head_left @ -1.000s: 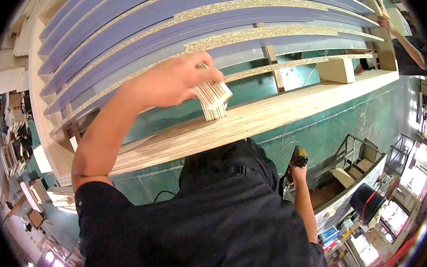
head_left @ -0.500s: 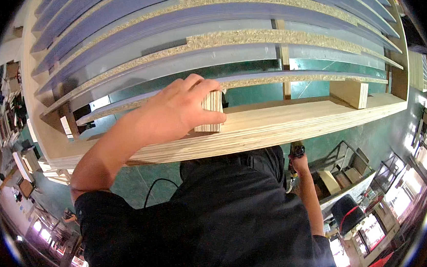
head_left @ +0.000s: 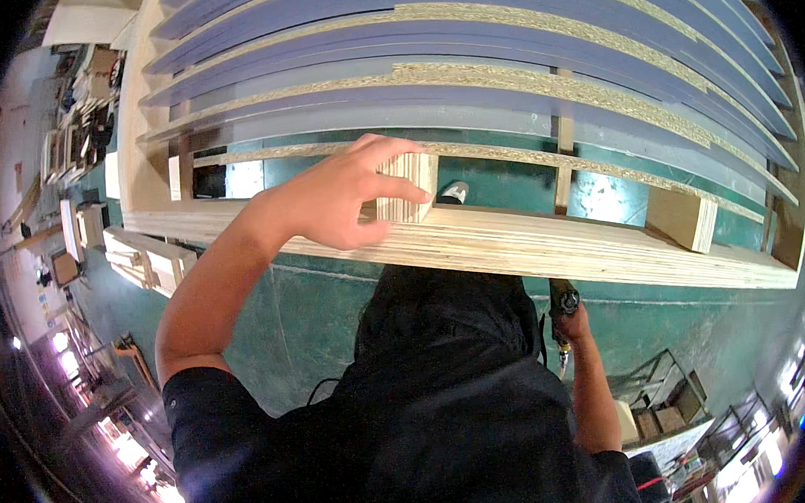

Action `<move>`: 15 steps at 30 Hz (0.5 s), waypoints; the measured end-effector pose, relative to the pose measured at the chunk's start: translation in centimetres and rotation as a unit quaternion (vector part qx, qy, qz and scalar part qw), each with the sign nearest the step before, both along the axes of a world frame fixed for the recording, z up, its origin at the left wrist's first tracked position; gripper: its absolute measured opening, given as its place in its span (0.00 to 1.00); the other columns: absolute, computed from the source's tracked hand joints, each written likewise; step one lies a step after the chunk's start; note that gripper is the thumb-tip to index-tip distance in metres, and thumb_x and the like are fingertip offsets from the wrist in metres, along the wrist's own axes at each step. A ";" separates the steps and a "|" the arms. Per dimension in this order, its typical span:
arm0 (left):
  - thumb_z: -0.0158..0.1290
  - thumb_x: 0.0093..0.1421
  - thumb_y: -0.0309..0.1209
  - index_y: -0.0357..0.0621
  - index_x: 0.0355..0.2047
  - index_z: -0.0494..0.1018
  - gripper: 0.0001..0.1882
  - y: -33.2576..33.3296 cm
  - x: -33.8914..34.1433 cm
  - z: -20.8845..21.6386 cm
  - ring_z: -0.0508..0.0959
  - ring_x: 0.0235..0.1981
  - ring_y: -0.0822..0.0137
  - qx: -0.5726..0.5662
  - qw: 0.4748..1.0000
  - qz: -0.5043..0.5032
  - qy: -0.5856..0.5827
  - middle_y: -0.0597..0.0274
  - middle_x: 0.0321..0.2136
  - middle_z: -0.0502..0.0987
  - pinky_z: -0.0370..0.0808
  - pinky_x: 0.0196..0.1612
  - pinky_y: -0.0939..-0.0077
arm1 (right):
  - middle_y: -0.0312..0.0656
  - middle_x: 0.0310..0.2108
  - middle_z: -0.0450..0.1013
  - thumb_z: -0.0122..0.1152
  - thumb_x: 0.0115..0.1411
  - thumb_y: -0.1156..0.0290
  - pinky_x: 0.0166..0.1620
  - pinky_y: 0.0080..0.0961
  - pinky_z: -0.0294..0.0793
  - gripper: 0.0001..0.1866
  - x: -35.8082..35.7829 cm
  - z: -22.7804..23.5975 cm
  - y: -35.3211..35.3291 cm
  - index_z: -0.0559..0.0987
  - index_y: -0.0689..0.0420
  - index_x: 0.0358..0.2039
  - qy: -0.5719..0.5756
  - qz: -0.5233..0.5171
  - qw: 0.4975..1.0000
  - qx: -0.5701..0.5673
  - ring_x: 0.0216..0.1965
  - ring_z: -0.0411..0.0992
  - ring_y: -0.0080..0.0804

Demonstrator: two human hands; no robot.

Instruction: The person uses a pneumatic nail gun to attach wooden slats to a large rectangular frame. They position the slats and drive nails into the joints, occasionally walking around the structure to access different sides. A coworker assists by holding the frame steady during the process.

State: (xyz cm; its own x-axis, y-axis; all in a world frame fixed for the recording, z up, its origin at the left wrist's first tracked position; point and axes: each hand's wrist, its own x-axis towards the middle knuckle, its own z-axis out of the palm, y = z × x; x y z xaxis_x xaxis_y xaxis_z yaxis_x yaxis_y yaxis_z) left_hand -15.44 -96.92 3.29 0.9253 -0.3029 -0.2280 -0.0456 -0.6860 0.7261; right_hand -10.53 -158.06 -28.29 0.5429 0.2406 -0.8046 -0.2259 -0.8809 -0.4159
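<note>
My left hand (head_left: 348, 195) is on a plywood block (head_left: 409, 185), its fingers over the block's top and near face. The block stands on a long plywood rail (head_left: 513, 245), below the nearest particleboard slat (head_left: 498, 156). A second wooden block (head_left: 684, 219) stands between rail and slat farther right. Low beside my body, beyond the rail's near side, my right hand (head_left: 574, 324) is closed around a dark hand tool (head_left: 563, 299) with a metal hose fitting under it. Its exact kind cannot be made out.
More slats with bluish-grey faces (head_left: 318, 70) run across the wooden frame, whose side panel (head_left: 147, 175) rises at left. Stacked timber pieces (head_left: 150, 260) lie on the green floor (head_left: 323, 316) at left. A crate of wood pieces (head_left: 663, 417) stands at lower right.
The whole view has turned, so the frame and rail now slope down to the right. My left hand stays at the same block, and my right hand keeps the dark tool.
</note>
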 end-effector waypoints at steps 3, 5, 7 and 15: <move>0.70 0.43 0.41 0.57 0.55 0.78 0.34 -0.6 -0.6 0.7 0.65 0.65 0.43 0.059 0.998 -0.003 -0.022 0.49 0.68 0.61 0.65 0.66 0.48 | 0.49 0.45 0.81 0.74 0.50 0.65 0.46 0.36 0.79 0.34 1.1 4.6 2.8 0.75 0.60 0.57 0.051 0.010 0.998 0.036 0.42 0.80 0.41; 0.73 0.40 0.46 0.58 0.55 0.77 0.38 -0.5 -1.2 -0.5 0.65 0.65 0.42 0.061 0.997 -0.002 -0.044 0.49 0.68 0.61 0.66 0.65 0.47 | 0.48 0.47 0.80 0.74 0.50 0.66 0.49 0.35 0.77 0.31 2.2 10.0 5.5 0.76 0.60 0.55 0.074 0.024 0.996 0.037 0.45 0.79 0.40; 0.74 0.41 0.46 0.58 0.55 0.77 0.38 -0.2 -1.5 -1.1 0.65 0.64 0.41 0.048 0.997 -0.006 -0.063 0.49 0.68 0.61 0.66 0.65 0.47 | 0.49 0.49 0.78 0.74 0.50 0.66 0.52 0.35 0.76 0.29 3.3 15.8 7.4 0.77 0.60 0.52 0.062 0.082 0.994 0.028 0.48 0.77 0.41; 0.63 0.60 0.36 0.54 0.58 0.76 0.25 2.6 0.4 -3.4 0.72 0.59 0.49 -0.043 0.996 -0.008 -0.074 0.54 0.58 0.74 0.70 0.62 0.53 | 0.50 0.42 0.69 0.74 0.46 0.65 0.50 0.38 0.73 0.31 5.6 41.4 18.5 0.77 0.60 0.51 -0.063 0.259 0.945 0.188 0.44 0.72 0.53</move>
State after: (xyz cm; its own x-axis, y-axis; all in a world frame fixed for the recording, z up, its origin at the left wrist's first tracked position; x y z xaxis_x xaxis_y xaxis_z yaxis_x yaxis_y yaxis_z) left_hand -15.05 -94.31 -0.07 0.9420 -0.3298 -0.0615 -0.1668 -0.6194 0.7671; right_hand -4.92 -139.53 13.07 0.3593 0.7567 -0.5462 0.2674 -0.6443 -0.7165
